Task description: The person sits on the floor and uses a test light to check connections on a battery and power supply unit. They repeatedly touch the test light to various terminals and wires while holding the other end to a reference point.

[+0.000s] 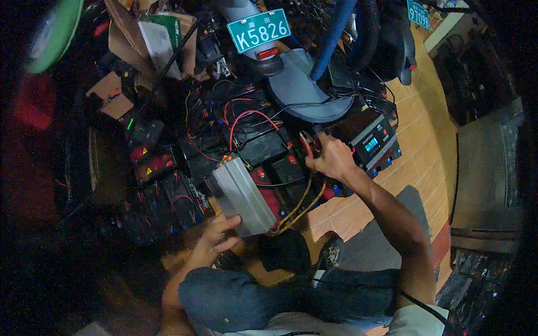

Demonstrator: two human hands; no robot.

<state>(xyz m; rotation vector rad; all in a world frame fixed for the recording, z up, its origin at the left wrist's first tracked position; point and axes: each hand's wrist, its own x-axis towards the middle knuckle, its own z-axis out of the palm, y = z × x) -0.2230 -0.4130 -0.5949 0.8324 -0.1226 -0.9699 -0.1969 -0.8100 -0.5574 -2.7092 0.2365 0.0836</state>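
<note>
We have one silver box (pixel 246 196) over the black batteries (pixel 258 137), its long axis running upper left to lower right; it lies just ahead and right of our left hand (pixel 217 234), the nearer one, which holds its near corner, thumb on top, fingers half curled; our right hand (pixel 333 157), beyond the box's right side, closes around one red clip (pixel 306 144); we count two yellow wires (pixel 314 201), one screened black box (pixel 379 140), two green plates (pixel 259 31); the batteries are too dark to count.
</note>
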